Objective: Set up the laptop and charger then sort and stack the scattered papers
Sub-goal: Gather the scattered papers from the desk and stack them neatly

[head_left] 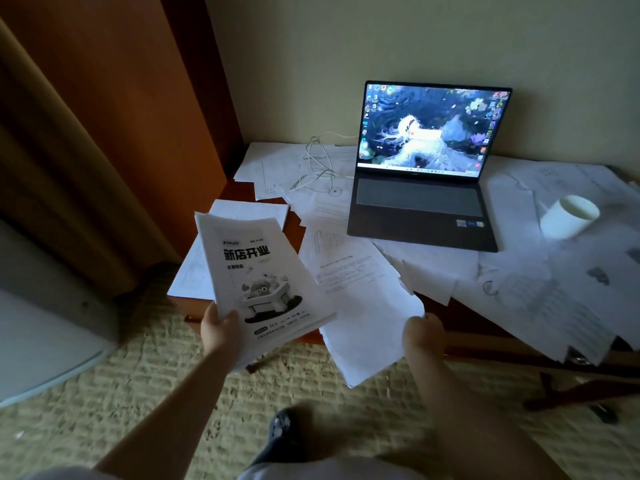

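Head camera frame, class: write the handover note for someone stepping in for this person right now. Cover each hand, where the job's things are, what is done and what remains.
Left hand grips the collected stack of papers, flyer on top, held off the desk's front left corner.
Right hand pinches the near edge of a loose sheet overhanging the desk front.
Laptop sits open at the back of the desk, screen lit; white charger cable lies coiled to its left.
Done: laptop set up; stack started.
Left: gather the scattered papers around the white cup, on both sides of the laptop, and stack them all.
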